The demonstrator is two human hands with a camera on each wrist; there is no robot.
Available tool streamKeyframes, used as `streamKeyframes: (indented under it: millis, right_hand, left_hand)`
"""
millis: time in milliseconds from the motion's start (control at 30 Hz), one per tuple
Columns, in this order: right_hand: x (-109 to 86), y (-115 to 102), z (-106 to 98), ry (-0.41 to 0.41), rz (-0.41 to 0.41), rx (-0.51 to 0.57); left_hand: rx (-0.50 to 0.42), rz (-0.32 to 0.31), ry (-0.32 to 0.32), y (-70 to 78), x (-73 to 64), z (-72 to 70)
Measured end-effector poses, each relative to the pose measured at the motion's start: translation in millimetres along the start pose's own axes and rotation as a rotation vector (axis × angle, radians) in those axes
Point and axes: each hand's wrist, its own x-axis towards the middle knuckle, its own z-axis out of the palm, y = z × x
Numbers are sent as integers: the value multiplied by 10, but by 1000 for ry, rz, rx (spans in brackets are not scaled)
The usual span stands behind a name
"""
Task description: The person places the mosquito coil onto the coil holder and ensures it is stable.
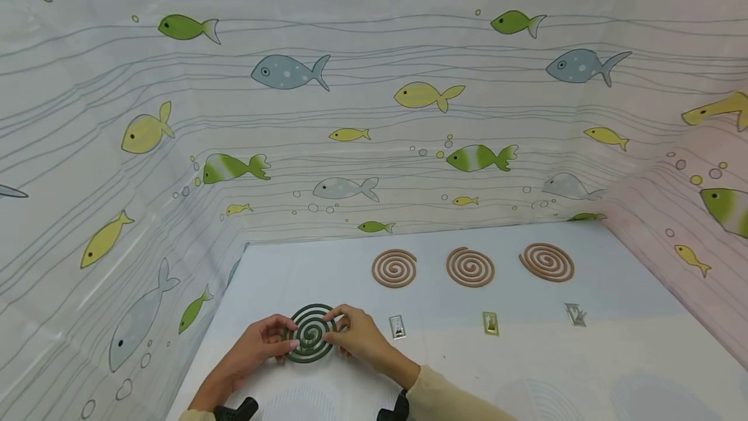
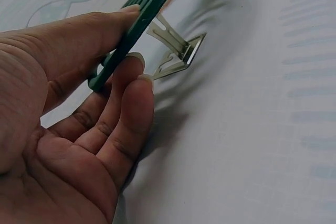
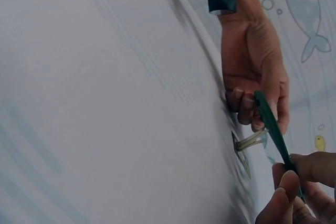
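Note:
A dark green spiral mosquito coil (image 1: 311,338) is held between both hands at the table's left front. My left hand (image 1: 257,345) pinches its left rim, thumb on top and curled fingers underneath. On the right rim, my right hand (image 1: 363,336) pinches it between thumb and fingers. The coil (image 2: 137,27) is seen nearly edge-on and tilted in the left wrist view. Beneath it, a small metal coil stand (image 2: 190,51) rests on the table with its prongs bent up toward the coil's underside. In the head view the coil hides this stand.
Behind stand three brown spiral coils, the left one (image 1: 394,269), the middle one (image 1: 470,267) and the right one (image 1: 547,262). In front of them lie small metal stands: one silver (image 1: 397,327), one gold-toned (image 1: 491,323), one silver with raised prongs (image 1: 575,314). Fish-printed walls (image 1: 350,109) surround the white table (image 1: 456,382).

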Motion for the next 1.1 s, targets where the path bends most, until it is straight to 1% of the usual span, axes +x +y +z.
streamKeyframes:
  millis: [200, 333, 500, 767, 967, 1100]
  right_hand:
    - [-4, 9, 4, 2, -10, -14]
    - [-16, -2, -3, 0, -3, -11]
    - [-29, -38, -8, -9, 7, -18]
    - [-42, -98, 20, -14, 24, 1]
    - [-65, -98, 44, -25, 36, 8]
    - [-59, -72, 52, -39, 39, 12]
  left_hand:
    - [0, -10, 13, -27, 22, 4]
    - [3, -13, 8, -32, 22, 14]
    - [6, -3, 5, -25, 12, 18]
    - [-3, 11, 6, -20, -29, 5]
    - [-4, 21, -15, -24, -68, 17]
    - [-35, 10, -26, -44, -81, 19]
